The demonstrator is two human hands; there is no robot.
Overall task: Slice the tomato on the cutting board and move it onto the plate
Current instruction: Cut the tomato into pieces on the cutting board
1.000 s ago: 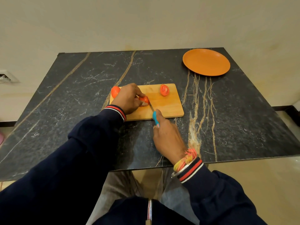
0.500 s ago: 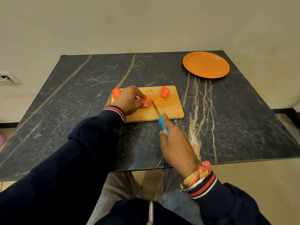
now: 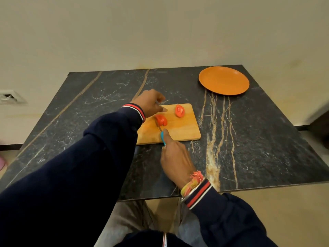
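The cut tomato piece (image 3: 161, 120) lies left of centre on the cutting board (image 3: 179, 133), just nearer than the left hand (image 3: 150, 104), with the knife (image 3: 162, 138) blade against its left side; a second wedge (image 3: 179, 110) lies toward the far edge, long axis near-to-far. The knife points away, tipped slightly left, its blue handle gripped by the right hand (image 3: 175, 158), forefinger along the top. The left hand's fingers are loosely curled, and whether they hold anything cannot be told; the orange plate (image 3: 224, 81) sits well apart, far right.

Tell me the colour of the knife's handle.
Blue; the knife handle shows best in the head view.
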